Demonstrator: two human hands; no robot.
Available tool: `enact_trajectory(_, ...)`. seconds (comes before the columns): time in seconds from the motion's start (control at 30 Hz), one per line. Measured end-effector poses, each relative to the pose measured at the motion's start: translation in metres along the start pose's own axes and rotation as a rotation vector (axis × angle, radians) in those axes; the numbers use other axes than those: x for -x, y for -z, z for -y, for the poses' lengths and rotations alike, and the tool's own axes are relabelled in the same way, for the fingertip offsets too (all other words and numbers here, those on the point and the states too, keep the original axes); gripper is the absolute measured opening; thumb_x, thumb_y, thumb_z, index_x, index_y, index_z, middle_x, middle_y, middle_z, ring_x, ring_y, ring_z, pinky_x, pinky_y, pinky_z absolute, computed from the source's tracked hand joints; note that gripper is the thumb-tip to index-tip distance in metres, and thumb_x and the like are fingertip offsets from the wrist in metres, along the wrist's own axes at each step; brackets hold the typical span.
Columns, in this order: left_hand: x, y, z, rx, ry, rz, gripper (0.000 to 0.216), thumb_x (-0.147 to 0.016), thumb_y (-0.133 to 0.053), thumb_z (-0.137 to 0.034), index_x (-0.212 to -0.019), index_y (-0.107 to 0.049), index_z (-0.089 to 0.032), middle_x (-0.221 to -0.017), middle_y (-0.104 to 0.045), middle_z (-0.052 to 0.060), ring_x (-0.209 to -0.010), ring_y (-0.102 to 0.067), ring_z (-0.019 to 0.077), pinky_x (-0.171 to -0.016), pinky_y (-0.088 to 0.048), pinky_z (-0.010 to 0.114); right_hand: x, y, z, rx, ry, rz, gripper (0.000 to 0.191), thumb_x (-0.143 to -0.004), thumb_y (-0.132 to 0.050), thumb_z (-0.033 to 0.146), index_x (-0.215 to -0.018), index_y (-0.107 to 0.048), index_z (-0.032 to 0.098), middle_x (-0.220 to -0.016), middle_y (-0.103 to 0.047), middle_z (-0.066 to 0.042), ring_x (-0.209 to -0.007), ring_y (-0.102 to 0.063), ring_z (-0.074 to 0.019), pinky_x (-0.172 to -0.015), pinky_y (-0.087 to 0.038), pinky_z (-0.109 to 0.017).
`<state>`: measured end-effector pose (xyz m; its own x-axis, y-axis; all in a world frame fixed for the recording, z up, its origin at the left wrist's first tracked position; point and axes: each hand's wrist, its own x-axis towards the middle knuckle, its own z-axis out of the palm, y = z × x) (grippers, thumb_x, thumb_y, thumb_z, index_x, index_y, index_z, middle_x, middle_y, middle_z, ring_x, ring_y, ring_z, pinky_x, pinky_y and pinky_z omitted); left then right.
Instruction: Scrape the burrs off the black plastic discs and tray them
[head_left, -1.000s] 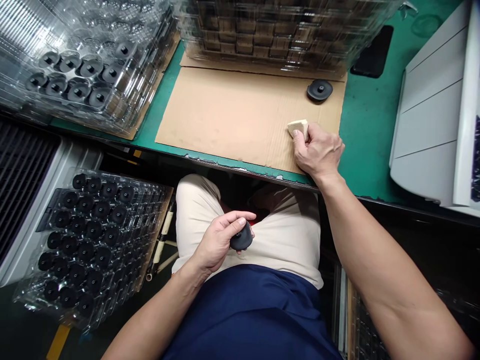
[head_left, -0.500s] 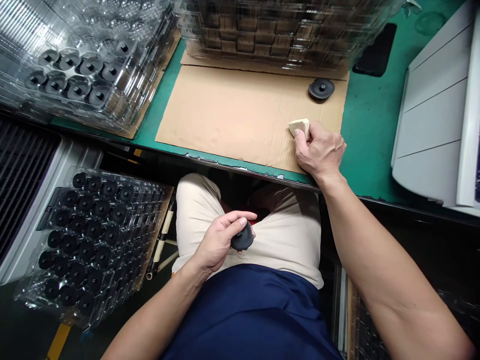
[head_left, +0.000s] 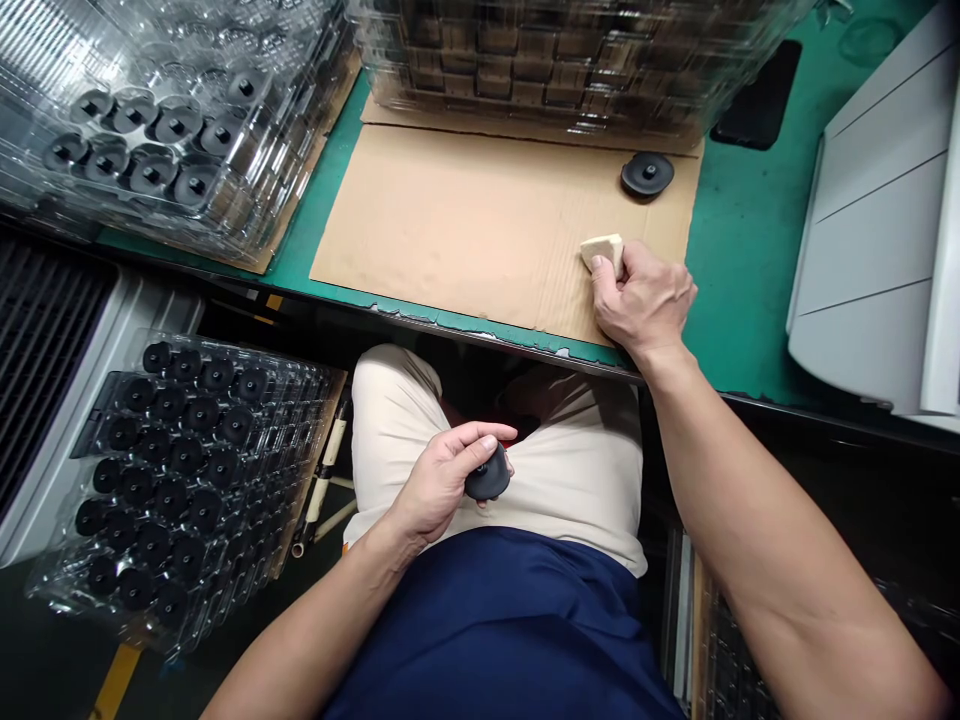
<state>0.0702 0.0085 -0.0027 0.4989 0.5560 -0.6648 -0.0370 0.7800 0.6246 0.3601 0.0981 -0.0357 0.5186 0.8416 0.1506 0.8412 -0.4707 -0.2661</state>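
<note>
Over my lap, my left hand [head_left: 446,475] is closed on a round black part [head_left: 489,476], thumb on its near face and index finger stretched along the top. My right hand [head_left: 649,300] rests on the cardboard sheet [head_left: 450,220], its fingers wrapped round a pale cream folded cloth or pad [head_left: 602,250]; which of the two I cannot tell. Beyond that hand, a second black disc-shaped part [head_left: 647,176] with a small raised centre lies on the cardboard.
Stacked clear plastic trays [head_left: 555,90] stand at the back of the green table [head_left: 739,260]. More trays with black parts [head_left: 176,125] are at upper left, and another stack [head_left: 187,460] sits lower left. A grey-white casing [head_left: 870,230] and a dark flat slab [head_left: 757,95] are at right.
Hardly anything differs. Both hands keep their grips and places; the view has shifted very slightly.
</note>
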Motion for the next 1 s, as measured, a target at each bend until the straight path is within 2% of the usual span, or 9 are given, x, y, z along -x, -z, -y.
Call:
enact_trajectory(0.27, 0.0009, -0.0012, 0.0004, -0.002, 0.006, -0.012, 0.041, -0.087, -0.076, -0.047, -0.112, -0.077, -0.014, -0.078, -0.071, 0.007, -0.061, -0.059, 0.0128, -0.05, -0.046, 0.022, -0.0004, 0.0016, 0.0003, -0.028, 0.011, -0.027, 0.036, -0.098, -0.048, 0.052, -0.091, -0.067, 0.022, -0.087, -0.07, -0.013, -0.082, -0.061, -0.0296, -0.07, -0.033, -0.037)
enact_trajectory(1.0, 0.0003, -0.0033, -0.0004, -0.002, 0.016, -0.025, 0.043, -0.085, -0.078, -0.048, -0.111, -0.077, -0.013, -0.078, -0.071, 0.008, -0.062, -0.06, 0.0134, -0.049, -0.046, 0.021, 0.0, 0.0017, 0.0007, -0.037, 0.008, -0.023, 0.036, -0.097, -0.048, 0.052, -0.092, -0.068, 0.022, -0.087, -0.07, -0.013, -0.082, -0.06, -0.0287, -0.071, -0.033, -0.037)
